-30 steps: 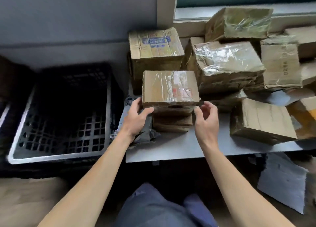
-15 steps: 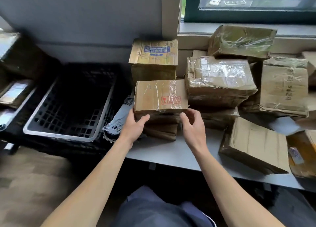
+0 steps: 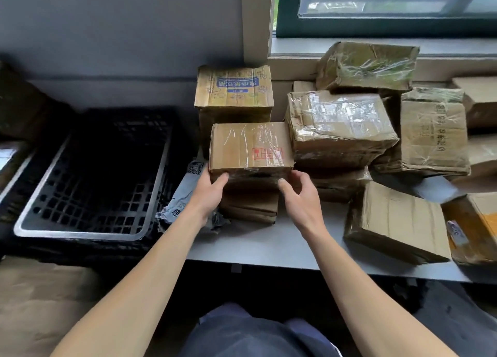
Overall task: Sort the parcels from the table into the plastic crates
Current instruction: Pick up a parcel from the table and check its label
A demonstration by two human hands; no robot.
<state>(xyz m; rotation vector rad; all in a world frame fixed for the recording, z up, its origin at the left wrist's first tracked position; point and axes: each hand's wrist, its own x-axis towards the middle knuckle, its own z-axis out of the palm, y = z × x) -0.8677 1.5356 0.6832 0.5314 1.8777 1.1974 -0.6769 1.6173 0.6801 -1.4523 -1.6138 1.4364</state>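
Carefully: this box (image 3: 250, 147) could slip.
My left hand (image 3: 208, 195) grips its near left corner; my right hand's (image 3: 302, 195) hold I cannot tell; slick tape (image 3: 265, 139), lopsided lift.

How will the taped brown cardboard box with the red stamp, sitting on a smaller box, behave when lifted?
The brown cardboard box with the red stamp is probably stiff: its edges look square. Its glossy clear tape could be slippery under the left hand and right hand. The smaller flat box beneath may shift as it leaves.

Taped parcel (image 3: 250, 147), prob. resting on pkgs (image 3: 250, 207)
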